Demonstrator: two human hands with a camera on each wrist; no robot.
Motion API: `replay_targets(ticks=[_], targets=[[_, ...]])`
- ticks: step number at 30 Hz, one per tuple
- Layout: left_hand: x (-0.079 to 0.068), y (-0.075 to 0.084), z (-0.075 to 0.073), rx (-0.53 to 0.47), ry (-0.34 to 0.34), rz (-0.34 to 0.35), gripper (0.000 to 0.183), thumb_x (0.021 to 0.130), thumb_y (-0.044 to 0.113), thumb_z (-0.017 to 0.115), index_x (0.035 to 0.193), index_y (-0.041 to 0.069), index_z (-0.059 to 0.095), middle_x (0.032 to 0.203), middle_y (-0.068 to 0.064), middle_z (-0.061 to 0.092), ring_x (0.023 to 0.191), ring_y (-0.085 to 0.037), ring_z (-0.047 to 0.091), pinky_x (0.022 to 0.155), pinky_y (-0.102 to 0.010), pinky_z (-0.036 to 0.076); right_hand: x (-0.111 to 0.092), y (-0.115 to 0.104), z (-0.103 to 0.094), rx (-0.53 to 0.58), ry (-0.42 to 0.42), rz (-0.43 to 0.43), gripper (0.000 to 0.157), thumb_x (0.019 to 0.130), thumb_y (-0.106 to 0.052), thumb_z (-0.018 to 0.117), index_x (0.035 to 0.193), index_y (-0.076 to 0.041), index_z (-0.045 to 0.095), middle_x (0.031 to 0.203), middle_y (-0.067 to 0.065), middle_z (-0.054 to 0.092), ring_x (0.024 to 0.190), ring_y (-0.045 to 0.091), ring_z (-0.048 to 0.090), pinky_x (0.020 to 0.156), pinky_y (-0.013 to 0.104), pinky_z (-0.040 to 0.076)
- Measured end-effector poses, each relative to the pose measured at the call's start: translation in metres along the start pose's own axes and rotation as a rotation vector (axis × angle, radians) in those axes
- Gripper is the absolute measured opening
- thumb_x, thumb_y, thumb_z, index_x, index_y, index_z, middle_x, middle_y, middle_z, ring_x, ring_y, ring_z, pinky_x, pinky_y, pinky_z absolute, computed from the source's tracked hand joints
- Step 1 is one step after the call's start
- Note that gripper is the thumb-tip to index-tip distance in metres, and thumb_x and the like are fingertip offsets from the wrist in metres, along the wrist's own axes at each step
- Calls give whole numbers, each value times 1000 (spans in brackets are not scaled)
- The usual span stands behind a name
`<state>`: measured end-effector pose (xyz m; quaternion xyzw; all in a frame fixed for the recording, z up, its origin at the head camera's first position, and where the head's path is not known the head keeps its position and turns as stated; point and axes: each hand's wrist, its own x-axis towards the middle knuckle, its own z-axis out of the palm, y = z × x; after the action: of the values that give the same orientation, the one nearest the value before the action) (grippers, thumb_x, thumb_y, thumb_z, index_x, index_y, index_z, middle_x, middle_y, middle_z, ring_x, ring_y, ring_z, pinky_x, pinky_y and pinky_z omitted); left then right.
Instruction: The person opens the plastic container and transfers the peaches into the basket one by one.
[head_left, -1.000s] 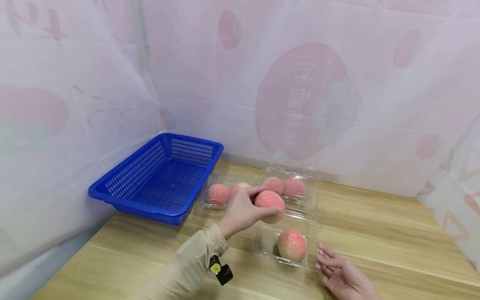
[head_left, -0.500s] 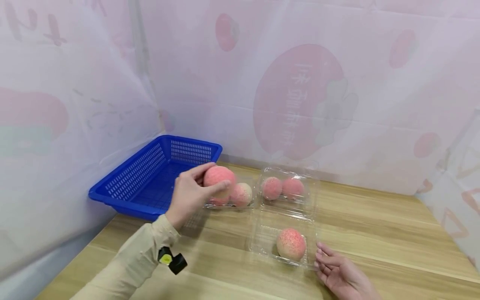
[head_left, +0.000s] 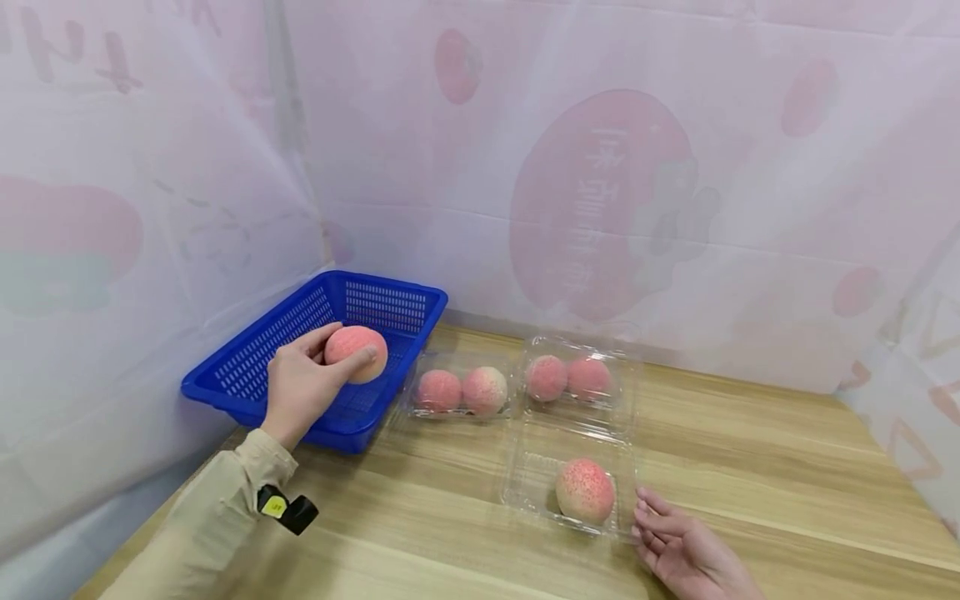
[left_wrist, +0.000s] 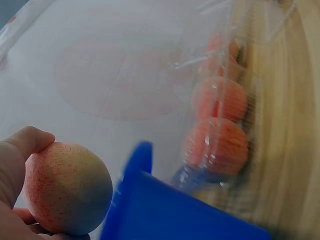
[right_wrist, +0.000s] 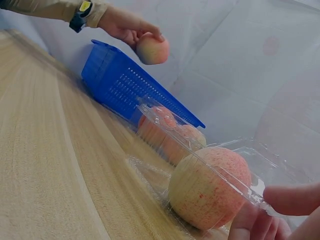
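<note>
My left hand [head_left: 303, 383] grips a pink and cream peach [head_left: 356, 343] above the blue plastic basket [head_left: 386, 302]. The left wrist view shows the thumb on one side of the peach [left_wrist: 72, 190] and fingers beneath it. My right hand [head_left: 693, 550] pinches the right edge of a clear plastic box [head_left: 532, 479] between thumb and fingers. One peach [head_left: 585, 492] sits in that box, at its right side. In the right wrist view, the thumb [right_wrist: 292, 200] lies on the box rim.
Behind the right-hand box stands another clear box with two peaches [head_left: 588, 378]. Two more peaches [head_left: 484, 391] lie in a clear box beside the basket. A white printed curtain [head_left: 435, 167] encloses the wooden table [head_left: 765, 467].
My left hand has carried the peach leftward from above the clear boxes to over the blue basket. The right hand has stayed at the box edge.
</note>
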<state>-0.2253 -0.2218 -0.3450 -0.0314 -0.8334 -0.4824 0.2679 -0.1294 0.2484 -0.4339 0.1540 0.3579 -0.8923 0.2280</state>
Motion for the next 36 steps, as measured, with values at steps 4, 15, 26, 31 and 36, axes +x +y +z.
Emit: replay_targets(ticks=[4, 15, 26, 31, 36], targets=[[-8, -10, -3, 32, 35, -15, 72, 77, 43, 84, 132, 4, 62, 118, -17, 66, 102, -26, 66, 70, -8, 48, 0, 0, 0, 0, 0, 1, 22, 97, 8, 53, 104, -6, 67, 102, 6, 59, 94, 17, 55, 93, 28, 46], [-17, -21, -6, 234, -37, 38, 72, 76, 47, 83, 125, -1, 63, 110, -22, 67, 87, -33, 67, 65, -46, 58, 0, -1, 0, 8, -13, -1, 22, 97, 8, 52, 105, -6, 67, 102, 6, 59, 93, 17, 56, 92, 27, 46], [-12, -22, -10, 343, -222, 63, 66, 78, 45, 82, 118, -4, 65, 104, -23, 68, 83, -32, 67, 64, -42, 58, 1, 1, -2, -8, -40, 8, 22, 96, 8, 54, 105, -7, 67, 101, 4, 59, 94, 16, 56, 92, 26, 46], [-11, -24, -10, 289, -222, 30, 63, 79, 51, 79, 113, -1, 69, 103, -19, 70, 88, -30, 67, 72, -45, 57, 1, 0, -3, -15, -44, 7, 21, 95, 8, 55, 104, -7, 67, 101, 4, 60, 94, 16, 56, 92, 26, 47], [-10, -23, -11, 231, -229, -24, 70, 77, 59, 76, 116, 2, 68, 107, -17, 70, 95, -30, 67, 78, -46, 56, 2, 0, -3, -18, -47, 6, 21, 95, 7, 56, 104, -7, 67, 100, 4, 60, 93, 16, 57, 92, 26, 47]])
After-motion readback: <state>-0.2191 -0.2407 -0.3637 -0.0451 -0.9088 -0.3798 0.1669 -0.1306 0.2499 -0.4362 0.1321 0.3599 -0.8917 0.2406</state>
